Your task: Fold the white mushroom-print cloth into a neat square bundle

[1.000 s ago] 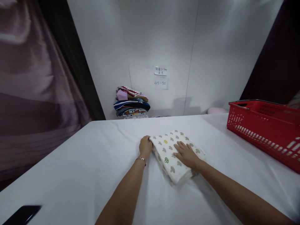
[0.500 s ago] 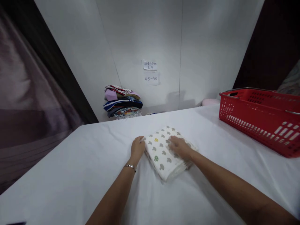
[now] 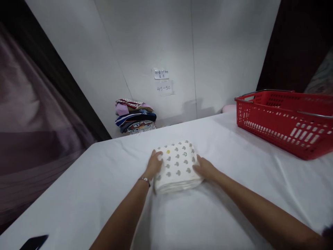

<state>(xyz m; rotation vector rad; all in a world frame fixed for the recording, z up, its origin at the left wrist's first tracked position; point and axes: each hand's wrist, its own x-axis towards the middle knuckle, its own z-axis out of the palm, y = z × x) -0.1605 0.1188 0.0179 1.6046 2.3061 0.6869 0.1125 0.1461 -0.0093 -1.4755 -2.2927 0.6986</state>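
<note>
A folded white cloth [image 3: 177, 164] printed with small grey shapes lies in the middle of a table covered in white sheeting [image 3: 104, 194]. My left hand [image 3: 154, 164], with a thin bracelet at the wrist, grips the cloth's left side, fingers curled over its edge. My right hand [image 3: 204, 168] presses against the right side of the cloth, fingers wrapped along its edge. The cloth sits squarely between both hands.
A red plastic basket [image 3: 286, 123] with metal handles stands at the right of the table. A stack of folded colourful clothes [image 3: 135, 116] rests at the far edge by the white wall, below paper notes [image 3: 162, 81]. A dark flat object [image 3: 33, 242] lies at the near left corner.
The folded cloth has been turned from a slanted position to lie square. My right hand moved off its top to its right side, and my left hand closed over the left edge.
</note>
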